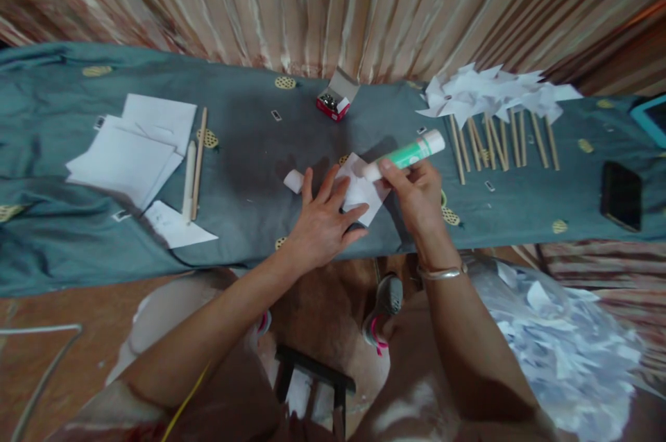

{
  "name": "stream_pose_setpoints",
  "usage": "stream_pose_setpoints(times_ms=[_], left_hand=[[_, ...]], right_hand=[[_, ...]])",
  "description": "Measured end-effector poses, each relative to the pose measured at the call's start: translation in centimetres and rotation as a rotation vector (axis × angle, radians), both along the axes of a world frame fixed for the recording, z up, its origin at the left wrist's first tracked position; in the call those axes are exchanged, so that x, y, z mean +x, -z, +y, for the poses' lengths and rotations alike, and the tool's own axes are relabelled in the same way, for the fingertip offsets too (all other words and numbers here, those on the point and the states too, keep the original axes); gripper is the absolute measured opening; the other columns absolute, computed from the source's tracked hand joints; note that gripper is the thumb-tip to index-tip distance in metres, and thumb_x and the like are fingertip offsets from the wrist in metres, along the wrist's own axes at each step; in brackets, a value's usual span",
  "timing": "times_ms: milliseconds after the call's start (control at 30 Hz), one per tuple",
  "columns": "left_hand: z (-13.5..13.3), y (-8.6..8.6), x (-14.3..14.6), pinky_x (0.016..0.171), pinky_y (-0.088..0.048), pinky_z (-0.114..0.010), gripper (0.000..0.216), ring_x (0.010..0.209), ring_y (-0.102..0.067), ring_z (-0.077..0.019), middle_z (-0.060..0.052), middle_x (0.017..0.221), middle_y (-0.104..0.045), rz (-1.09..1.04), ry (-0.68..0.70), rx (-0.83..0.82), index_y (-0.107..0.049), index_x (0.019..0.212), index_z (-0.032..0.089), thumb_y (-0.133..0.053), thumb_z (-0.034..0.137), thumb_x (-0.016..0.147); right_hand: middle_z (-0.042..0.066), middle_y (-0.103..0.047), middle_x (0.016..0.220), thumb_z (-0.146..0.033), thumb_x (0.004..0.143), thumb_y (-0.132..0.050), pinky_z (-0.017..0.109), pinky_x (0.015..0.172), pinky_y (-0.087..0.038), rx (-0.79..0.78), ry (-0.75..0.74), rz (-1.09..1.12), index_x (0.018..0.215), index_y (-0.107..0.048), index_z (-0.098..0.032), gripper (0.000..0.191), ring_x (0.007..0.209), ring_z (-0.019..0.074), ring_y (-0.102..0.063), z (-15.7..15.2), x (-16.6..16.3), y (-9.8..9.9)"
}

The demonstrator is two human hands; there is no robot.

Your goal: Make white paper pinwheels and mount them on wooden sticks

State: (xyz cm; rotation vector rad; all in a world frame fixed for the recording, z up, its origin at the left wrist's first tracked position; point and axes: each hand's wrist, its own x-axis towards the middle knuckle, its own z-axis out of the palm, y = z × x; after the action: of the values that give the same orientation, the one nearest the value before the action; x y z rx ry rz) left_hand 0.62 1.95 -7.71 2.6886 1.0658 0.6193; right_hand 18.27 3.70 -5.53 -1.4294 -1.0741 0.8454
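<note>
Basically, pin the paper [358,193] flat with the left hand [320,228], fingers spread, and rub evenly with the glue stick [408,154] gripped in the right hand [420,200].

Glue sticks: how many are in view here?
1: the green-and-white glue stick is in the right hand, its white end at the paper under the left hand. No other shows, though one could be hidden.

Cloth [244,157] lies open from wooden stick [199,164] to white cap [293,182]; a red box [329,106] obstructs behind.
</note>
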Motion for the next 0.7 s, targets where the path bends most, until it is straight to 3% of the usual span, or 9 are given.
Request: stream_pose_setpoints(times_ms=[133, 233, 333, 400, 500, 567, 700], left_hand=[[-0.2, -0.5, -0.1, 0.108, -0.008, -0.071, 0.044, 0.141, -0.024, -0.0374, -0.013, 0.145, -0.044, 0.011, -0.006, 0.015, -0.054, 0.126, 0.027, -0.056, 0.045, 0.087], [0.1, -1.5, -1.0, 0.11, -0.005, -0.068, 0.045, 0.142, -0.023, -0.0344, -0.015, 0.149, -0.039, -0.012, -0.014, 0.023, -0.046, 0.134, 0.023, -0.05, 0.037, 0.091], [0.9, -2.2, -2.6, 0.11, -0.004, -0.067, 0.051, 0.142, -0.024, -0.0331, -0.014, 0.148, -0.04, -0.026, -0.115, 0.017, -0.043, 0.136, 0.02, -0.049, 0.023, 0.086], [1.5, -2.2, -3.8, 0.111, -0.01, -0.065, 0.054, 0.141, -0.027, -0.032, -0.012, 0.144, -0.047, -0.012, -0.193, -0.014, -0.046, 0.134, 0.019, -0.049, 0.014, 0.08], [2.4, -1.7, -5.2, 0.108, -0.031, -0.056, 0.048, 0.134, -0.041, -0.0302, -0.012, 0.136, -0.054, 0.001, -0.22, -0.083, -0.056, 0.126, 0.017, -0.044, 0.009, 0.08], [2.7, -1.3, -5.7, 0.102, -0.043, -0.047, 0.043, 0.121, -0.054, -0.0269, -0.013, 0.131, -0.058, -0.036, -0.216, -0.125, -0.06, 0.12, 0.015, -0.042, 0.009, 0.082], [2.5, -1.4, -5.9, 0.096, -0.048, -0.042, 0.036, 0.108, -0.062, -0.0246, -0.011, 0.118, -0.066, -0.229, -0.285, -0.171, -0.061, 0.118, 0.015, -0.054, 0.022, 0.083]], right_hand=[[-0.003, -0.061, 0.068, -0.05, 0.073, -0.067, 0.026, 0.062, -0.053, -0.054, 0.034, 0.3, 0.078, -0.056, -0.022, 0.031, 0.06, 0.0112, -0.06, -0.2, 1.2, -0.1], [-0.002, -0.064, 0.071, -0.054, 0.076, -0.062, 0.028, 0.067, -0.056, -0.063, 0.024, 0.405, 0.081, -0.056, -0.022, 0.032, 0.069, 0.0134, -0.065, -0.5, 2.0, -0.2], [0.0, -0.067, 0.075, -0.055, 0.077, -0.06, 0.03, 0.073, -0.058, -0.057, -0.02, 0.463, 0.081, -0.056, -0.023, 0.033, 0.078, 0.0159, -0.069, -1.0, 2.3, -0.3], [0.0, -0.069, 0.077, -0.053, 0.077, -0.062, 0.03, 0.076, -0.059, -0.071, -0.032, 0.521, 0.081, -0.057, -0.023, 0.031, 0.08, 0.0161, -0.07, -1.4, 2.1, -0.6], [-0.002, -0.07, 0.076, -0.044, 0.073, -0.07, 0.028, 0.076, -0.059, -0.098, -0.027, 0.649, 0.078, -0.058, -0.023, 0.025, 0.077, 0.0139, -0.07, -2.1, 1.2, -1.1], [-0.003, -0.071, 0.075, -0.039, 0.069, -0.076, 0.025, 0.075, -0.06, -0.107, -0.034, 0.718, 0.077, -0.06, -0.022, 0.025, 0.074, 0.0128, -0.07, -2.7, 0.4, -1.3], [-0.002, -0.072, 0.072, -0.039, 0.065, -0.081, 0.022, 0.069, -0.06, -0.118, -0.053, 0.765, 0.076, -0.062, -0.02, 0.028, 0.068, 0.0121, -0.069, -3.7, -1.2, -1.5]])
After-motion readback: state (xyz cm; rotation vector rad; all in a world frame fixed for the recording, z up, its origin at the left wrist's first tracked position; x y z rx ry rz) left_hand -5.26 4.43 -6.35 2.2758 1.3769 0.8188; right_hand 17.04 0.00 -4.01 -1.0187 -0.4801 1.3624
